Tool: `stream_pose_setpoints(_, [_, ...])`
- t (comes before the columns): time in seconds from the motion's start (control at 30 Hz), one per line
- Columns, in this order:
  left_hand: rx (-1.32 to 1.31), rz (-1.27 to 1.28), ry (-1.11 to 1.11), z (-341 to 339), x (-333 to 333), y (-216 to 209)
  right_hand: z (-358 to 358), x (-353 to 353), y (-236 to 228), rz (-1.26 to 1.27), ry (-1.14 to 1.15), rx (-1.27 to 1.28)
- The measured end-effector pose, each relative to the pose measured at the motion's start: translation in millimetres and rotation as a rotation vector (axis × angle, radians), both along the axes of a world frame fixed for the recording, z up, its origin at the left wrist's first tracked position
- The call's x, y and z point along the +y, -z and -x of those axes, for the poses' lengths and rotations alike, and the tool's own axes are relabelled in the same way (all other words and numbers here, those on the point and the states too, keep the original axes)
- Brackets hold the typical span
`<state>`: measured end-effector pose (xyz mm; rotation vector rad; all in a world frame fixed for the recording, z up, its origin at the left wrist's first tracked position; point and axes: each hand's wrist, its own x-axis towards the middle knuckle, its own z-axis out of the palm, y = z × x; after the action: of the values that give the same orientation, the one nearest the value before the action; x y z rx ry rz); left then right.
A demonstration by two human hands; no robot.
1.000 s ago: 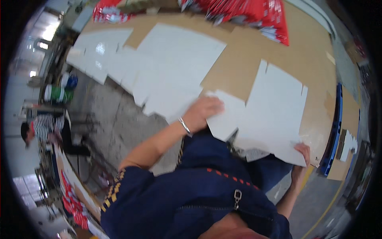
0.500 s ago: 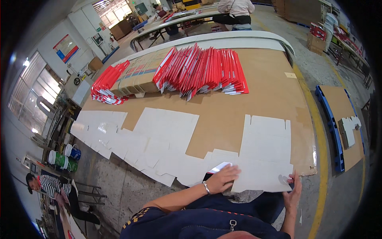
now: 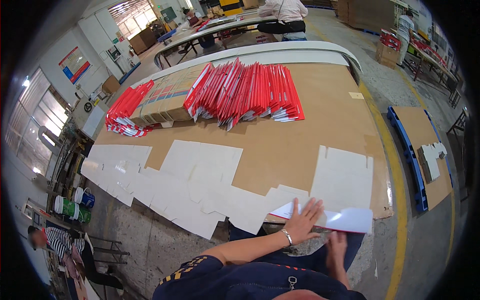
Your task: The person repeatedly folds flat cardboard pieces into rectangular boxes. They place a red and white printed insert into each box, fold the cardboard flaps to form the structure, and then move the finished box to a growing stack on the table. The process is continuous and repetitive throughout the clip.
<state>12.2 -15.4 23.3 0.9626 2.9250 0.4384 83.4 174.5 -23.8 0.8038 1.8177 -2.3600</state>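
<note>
Dozens of red-and-white folded pieces (image 3: 245,95) stand packed in a row along the far part of the brown-topped table (image 3: 280,155), beside a tied cardboard bundle (image 3: 167,97) with a smaller red pile (image 3: 127,110) at its left. These take up the far left and middle. Nearer, white cardboard sheets (image 3: 200,167) spread across the left and along the near side, and another white cardboard piece (image 3: 342,175) lies at the right.

A glossy white sheet (image 3: 348,220) with a red edge lies along the near edge, over the lower part of that right-hand piece. The left hand (image 3: 303,223) lies flat on it, fingers spread, gripping nothing. The right hand (image 3: 336,248) is just below the red edge, fingers bent; whether it grasps the sheet I cannot tell.

Half a second ago the right hand was at the cardboard's right corner; now it is closer to the left one, and much more of the glossy sheet shows.

Bare tabletop runs between the red row and the white cardboard and down the right side. Beyond the right edge, floor with a yellow line separates the table from a blue pallet (image 3: 407,160).
</note>
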Motion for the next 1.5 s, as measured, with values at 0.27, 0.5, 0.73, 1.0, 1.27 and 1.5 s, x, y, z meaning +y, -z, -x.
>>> stream_pose_setpoints(0.27, [-0.102,-0.023,0.037,-18,-1,6,27,-11,-20,-0.646,0.040,0.377])
stream_pose_setpoints(0.5, [-0.192,-0.045,0.044,-17,-6,16,78,-17,-46,-1.389,-0.406,0.969])
stream_pose_setpoints(0.73, [0.040,0.188,-0.139,-60,-127,-6,94,16,-50,-1.451,-0.692,0.783])
stream_pose_setpoints(1.0, [0.033,-0.464,-0.047,-32,-203,-2,96,33,-34,-1.357,-0.629,0.735])
stream_pose_setpoints(1.27, [0.064,-0.652,-0.346,2,-177,16,101,41,-30,-1.244,-0.520,0.756])
stream_pose_setpoints(1.5, [0.112,-0.184,-0.334,17,-148,17,97,49,-28,-1.366,-0.564,0.708])
